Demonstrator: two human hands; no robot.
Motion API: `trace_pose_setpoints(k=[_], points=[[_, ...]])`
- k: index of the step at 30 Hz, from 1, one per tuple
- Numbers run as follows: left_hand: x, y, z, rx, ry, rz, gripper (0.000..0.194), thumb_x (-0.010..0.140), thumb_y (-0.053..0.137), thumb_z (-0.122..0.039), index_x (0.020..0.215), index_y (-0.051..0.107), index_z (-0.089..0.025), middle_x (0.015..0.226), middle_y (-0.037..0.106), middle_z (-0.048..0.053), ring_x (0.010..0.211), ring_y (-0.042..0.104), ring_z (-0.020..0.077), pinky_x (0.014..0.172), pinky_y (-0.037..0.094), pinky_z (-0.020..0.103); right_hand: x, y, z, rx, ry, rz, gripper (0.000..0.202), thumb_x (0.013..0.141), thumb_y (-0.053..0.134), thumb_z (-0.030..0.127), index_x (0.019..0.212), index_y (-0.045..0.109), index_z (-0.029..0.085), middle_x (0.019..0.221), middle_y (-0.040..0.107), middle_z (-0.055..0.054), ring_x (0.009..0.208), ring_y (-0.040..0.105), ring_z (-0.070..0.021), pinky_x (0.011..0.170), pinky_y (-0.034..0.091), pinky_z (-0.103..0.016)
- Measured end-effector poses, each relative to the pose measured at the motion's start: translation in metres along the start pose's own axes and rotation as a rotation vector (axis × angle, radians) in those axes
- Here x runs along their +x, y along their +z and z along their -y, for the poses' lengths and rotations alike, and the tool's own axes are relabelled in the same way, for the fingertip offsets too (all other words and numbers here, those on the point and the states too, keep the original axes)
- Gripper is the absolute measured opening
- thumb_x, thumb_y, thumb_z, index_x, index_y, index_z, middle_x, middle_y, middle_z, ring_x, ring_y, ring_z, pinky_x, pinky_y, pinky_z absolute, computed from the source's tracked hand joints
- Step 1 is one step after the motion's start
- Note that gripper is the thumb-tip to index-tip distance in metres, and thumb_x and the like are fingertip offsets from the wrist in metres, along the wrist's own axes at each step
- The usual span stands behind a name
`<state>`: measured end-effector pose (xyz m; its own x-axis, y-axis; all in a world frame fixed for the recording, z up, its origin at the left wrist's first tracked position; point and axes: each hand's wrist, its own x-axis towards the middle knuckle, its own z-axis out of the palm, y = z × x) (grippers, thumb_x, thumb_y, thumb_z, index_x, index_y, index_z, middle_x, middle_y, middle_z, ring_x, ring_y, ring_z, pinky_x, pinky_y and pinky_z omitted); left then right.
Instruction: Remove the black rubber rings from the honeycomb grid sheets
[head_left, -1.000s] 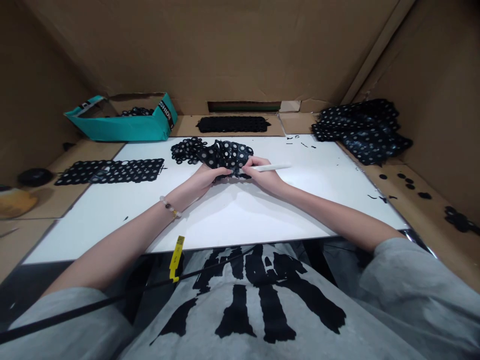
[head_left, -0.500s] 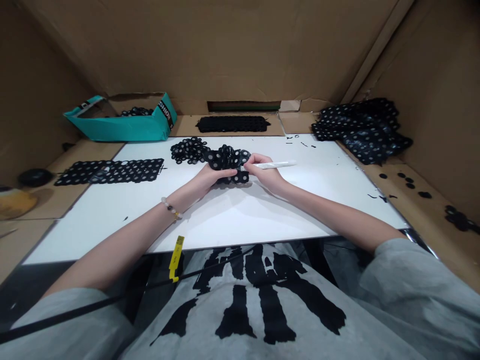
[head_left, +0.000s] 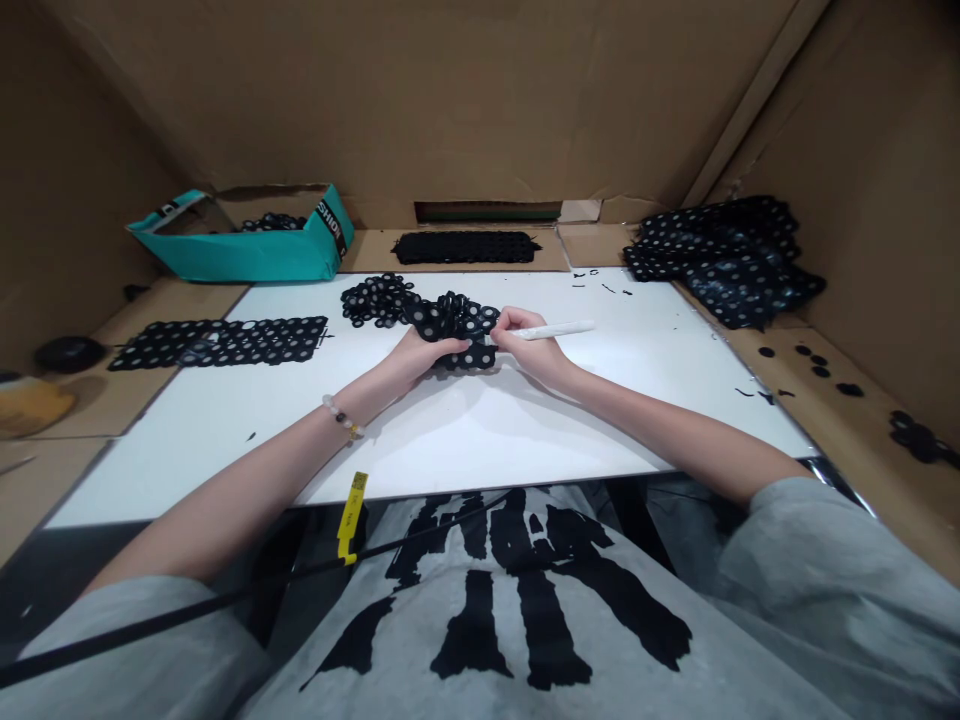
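My left hand [head_left: 418, 355] is closed on a bunched black sheet of pieces with pale round dots [head_left: 450, 318], its thumb lying across the near part. In my right hand [head_left: 532, 345] is a slim white pen-like tool [head_left: 566, 328], gripped the way one writes. The tool's tip meets the right side of the dotted sheet, though the fingers partly hide the contact. A heap of black rings with light centres [head_left: 377, 300] trails off the sheet to the left on the white board [head_left: 585, 430].
At the back left stands a teal box [head_left: 247, 258] holding dotted pieces. A flat dotted strip [head_left: 221, 343] lies left, a black stack [head_left: 466, 248] at the back. Piled dotted sheets [head_left: 724, 255] sit back right; loose black discs [head_left: 820, 371] lie below them. Cardboard walls surround the board.
The dotted sheet and my left thumb have shifted very slightly left. My right hand keeps nearly the same place, with the tool held at about the same angle.
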<state>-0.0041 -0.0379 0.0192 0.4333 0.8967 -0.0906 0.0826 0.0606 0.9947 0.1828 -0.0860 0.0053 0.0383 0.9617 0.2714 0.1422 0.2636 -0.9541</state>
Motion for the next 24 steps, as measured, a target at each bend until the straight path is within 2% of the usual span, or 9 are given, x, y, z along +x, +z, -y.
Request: trace_pose_setpoints(k=[9, 17, 20, 24], points=[[-0.004, 0.003, -0.004, 0.029, 0.013, 0.009, 0.043, 0.058, 0.084, -0.025, 0.097, 0.068, -0.016, 0.103, 0.072, 0.009, 0.100, 0.065, 0.0277, 0.089, 0.052, 0.042, -0.003, 0.000, -0.001, -0.144, -0.047, 0.048, 0.017, 0.079, 0.057, 0.032, 0.069, 0.049, 0.021, 0.064, 0.052, 0.004, 0.064, 0.048, -0.0136, 0.059, 0.034, -0.026], [-0.009, 0.003, -0.009, 0.021, -0.016, 0.101, 0.043, 0.056, 0.086, -0.023, 0.095, 0.068, -0.018, 0.105, 0.072, 0.009, 0.104, 0.064, 0.0291, 0.092, 0.050, 0.042, -0.006, 0.005, -0.004, -0.282, -0.104, 0.053, 0.017, 0.080, 0.052, 0.028, 0.066, 0.046, 0.021, 0.064, 0.052, 0.003, 0.064, 0.047, -0.0136, 0.060, 0.034, -0.027], [-0.007, 0.002, -0.010, -0.007, -0.021, 0.087, 0.044, 0.055, 0.087, -0.024, 0.095, 0.068, -0.018, 0.104, 0.073, 0.009, 0.103, 0.065, 0.0295, 0.090, 0.052, 0.042, -0.002, 0.004, -0.007, -0.200, -0.052, 0.026, 0.017, 0.079, 0.056, 0.032, 0.068, 0.049, 0.021, 0.064, 0.054, 0.003, 0.065, 0.050, -0.0139, 0.062, 0.040, -0.027], [-0.001, -0.001, -0.010, -0.030, -0.026, 0.037, 0.038, 0.059, 0.086, -0.029, 0.092, 0.070, -0.019, 0.095, 0.074, 0.010, 0.097, 0.066, 0.0300, 0.086, 0.054, 0.044, 0.004, 0.002, -0.007, 0.156, 0.133, 0.063, 0.025, 0.074, 0.064, 0.040, 0.068, 0.049, 0.021, 0.067, 0.055, 0.003, 0.069, 0.058, -0.0138, 0.070, 0.053, -0.031]])
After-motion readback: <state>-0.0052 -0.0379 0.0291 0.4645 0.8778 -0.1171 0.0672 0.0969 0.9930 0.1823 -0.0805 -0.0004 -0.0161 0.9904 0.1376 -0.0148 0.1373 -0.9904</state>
